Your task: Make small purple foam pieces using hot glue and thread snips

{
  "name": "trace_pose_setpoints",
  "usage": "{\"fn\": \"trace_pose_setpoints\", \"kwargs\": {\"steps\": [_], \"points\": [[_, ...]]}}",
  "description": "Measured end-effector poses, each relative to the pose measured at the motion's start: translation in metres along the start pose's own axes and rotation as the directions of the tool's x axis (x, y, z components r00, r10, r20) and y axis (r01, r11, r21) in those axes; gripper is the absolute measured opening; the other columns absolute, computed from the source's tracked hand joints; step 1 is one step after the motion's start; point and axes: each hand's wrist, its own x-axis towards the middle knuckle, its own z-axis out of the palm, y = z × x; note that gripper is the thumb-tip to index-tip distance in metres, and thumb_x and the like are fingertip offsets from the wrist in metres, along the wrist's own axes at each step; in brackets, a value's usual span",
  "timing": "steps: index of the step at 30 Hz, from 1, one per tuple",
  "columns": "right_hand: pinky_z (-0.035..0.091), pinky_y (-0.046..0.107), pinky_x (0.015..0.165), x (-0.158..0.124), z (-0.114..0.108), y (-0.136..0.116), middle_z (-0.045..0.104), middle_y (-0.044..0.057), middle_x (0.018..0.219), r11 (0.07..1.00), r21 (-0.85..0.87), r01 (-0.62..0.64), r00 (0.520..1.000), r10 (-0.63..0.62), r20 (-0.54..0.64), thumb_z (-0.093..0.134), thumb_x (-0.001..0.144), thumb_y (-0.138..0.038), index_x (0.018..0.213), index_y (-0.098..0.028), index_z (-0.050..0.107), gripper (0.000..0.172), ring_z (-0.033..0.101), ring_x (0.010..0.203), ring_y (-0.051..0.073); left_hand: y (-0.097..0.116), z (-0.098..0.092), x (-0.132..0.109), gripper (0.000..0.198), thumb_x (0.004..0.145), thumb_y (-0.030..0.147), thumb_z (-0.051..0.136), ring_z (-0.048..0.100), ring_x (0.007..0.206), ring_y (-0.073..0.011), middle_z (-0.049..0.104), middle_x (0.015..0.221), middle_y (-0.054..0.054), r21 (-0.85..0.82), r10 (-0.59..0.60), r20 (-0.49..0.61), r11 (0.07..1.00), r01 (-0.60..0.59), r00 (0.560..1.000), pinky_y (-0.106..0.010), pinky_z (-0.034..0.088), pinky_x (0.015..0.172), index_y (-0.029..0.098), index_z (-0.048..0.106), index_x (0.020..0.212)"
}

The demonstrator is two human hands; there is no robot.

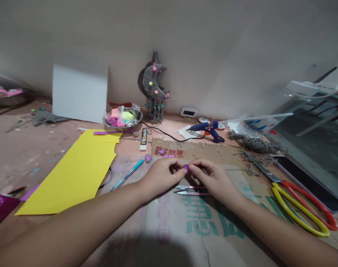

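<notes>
My left hand [161, 175] and my right hand [210, 177] meet over a sheet of cardboard [202, 222], fingertips pinched together on a small purple piece [186, 168]. Small thread snips [189, 190] lie on the cardboard just below both hands. A purple heart cut-out [148, 158] and a blue pen [128, 174] lie left of my left hand.
A yellow foam sheet [74, 174] lies at left. A metal bowl of coloured bits [122, 118], a moon ornament [153, 87] and a blue glue gun [209, 129] stand at the back. Large yellow and red scissors [299, 200] and twine [252, 142] lie at right.
</notes>
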Motion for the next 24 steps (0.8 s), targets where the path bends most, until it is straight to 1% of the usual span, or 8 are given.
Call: {"fn": "trace_pose_setpoints", "kwargs": {"steps": [3, 5, 9, 11, 13, 15, 19, 24], "points": [[0.035, 0.022, 0.047, 0.0, 0.0, 0.004, 0.05, -0.002, 0.06, 0.993, 0.112, -0.025, 0.999, 0.022, 0.034, 0.047, 0.084, -0.047, 0.079, -0.017, 0.06, 0.034, 0.043, 0.05, 0.01, 0.0, -0.001, 0.001, 0.022, 0.079, 0.035, 0.051, 0.055, 0.065, -0.0128, 0.063, 0.072, -0.001, -0.004, -0.004, -0.005, 1.0, 0.004, 1.0, -0.023, 0.04, 0.059, 0.016, 0.062, 0.076], [0.037, 0.023, 0.049, 0.001, -0.001, 0.005, 0.05, -0.001, 0.062, 0.982, 0.185, -0.04, 0.999, 0.035, 0.032, 0.044, 0.085, -0.05, 0.082, -0.017, 0.059, 0.037, 0.045, 0.053, 0.011, -0.001, -0.001, 0.002, 0.023, 0.079, 0.035, 0.051, 0.054, 0.064, -0.0124, 0.062, 0.071, 0.0, -0.005, -0.008, -0.007, 1.0, 0.008, 1.0, -0.022, 0.039, 0.058, 0.016, 0.062, 0.076], [0.04, 0.024, 0.056, 0.005, -0.005, 0.006, 0.052, 0.0, 0.065, 0.978, 0.207, 0.015, 0.99, 0.014, -0.137, 0.039, 0.087, -0.053, 0.085, -0.018, 0.056, 0.039, 0.048, 0.06, 0.014, -0.002, 0.0, 0.002, 0.019, 0.078, 0.033, 0.052, 0.052, 0.062, -0.0115, 0.061, 0.068, 0.001, -0.011, -0.03, -0.018, 0.999, 0.03, 0.999, -0.022, 0.038, 0.057, 0.016, 0.06, 0.074], [0.039, 0.024, 0.056, 0.007, -0.008, 0.007, 0.05, -0.001, 0.062, 0.986, 0.163, 0.041, 0.975, -0.004, -0.223, 0.037, 0.088, -0.052, 0.078, -0.02, 0.054, 0.038, 0.046, 0.058, 0.013, -0.003, 0.0, 0.002, 0.018, 0.078, 0.032, 0.052, 0.052, 0.062, -0.0115, 0.06, 0.067, 0.001, -0.012, -0.035, -0.021, 0.999, 0.034, 0.999, -0.022, 0.038, 0.057, 0.016, 0.059, 0.073], [0.038, 0.023, 0.053, 0.008, -0.01, 0.007, 0.047, -0.001, 0.059, 0.992, 0.124, 0.03, 0.968, 0.002, -0.25, 0.04, 0.086, -0.052, 0.071, -0.02, 0.052, 0.038, 0.045, 0.055, 0.013, -0.003, 0.0, 0.002, 0.018, 0.078, 0.032, 0.051, 0.052, 0.062, -0.0118, 0.06, 0.068, 0.001, -0.014, -0.039, -0.021, 0.999, 0.039, 0.999, -0.022, 0.038, 0.058, 0.017, 0.059, 0.074], [0.036, 0.023, 0.048, 0.008, -0.01, 0.007, 0.047, -0.002, 0.058, 0.994, 0.112, -0.005, 0.973, 0.031, -0.228, 0.043, 0.084, -0.054, 0.069, -0.02, 0.052, 0.037, 0.044, 0.052, 0.012, -0.003, -0.001, 0.002, 0.019, 0.078, 0.033, 0.051, 0.052, 0.063, -0.0123, 0.06, 0.069, 0.0, -0.017, -0.043, -0.024, 0.999, 0.042, 0.999, -0.023, 0.039, 0.058, 0.017, 0.059, 0.075], [0.031, 0.021, 0.039, 0.006, -0.007, 0.009, 0.047, -0.003, 0.06, 0.985, 0.158, -0.072, 0.984, 0.097, -0.153, 0.048, 0.082, -0.052, 0.078, -0.019, 0.053, 0.033, 0.039, 0.044, 0.009, -0.001, -0.001, 0.002, 0.02, 0.078, 0.033, 0.051, 0.052, 0.062, -0.0124, 0.06, 0.069, 0.0, -0.021, -0.038, -0.026, 0.999, 0.038, 0.999, -0.023, 0.039, 0.058, 0.016, 0.06, 0.074], [0.033, 0.02, 0.039, 0.006, -0.005, 0.012, 0.051, -0.005, 0.062, 0.974, 0.217, -0.066, 0.986, 0.097, -0.134, 0.054, 0.08, -0.045, 0.082, -0.019, 0.056, 0.026, 0.04, 0.04, 0.006, -0.002, -0.001, 0.002, 0.018, 0.078, 0.032, 0.052, 0.051, 0.061, -0.0117, 0.06, 0.068, 0.0, -0.032, -0.035, -0.021, 0.999, 0.035, 0.999, -0.022, 0.038, 0.057, 0.016, 0.06, 0.074]]}}
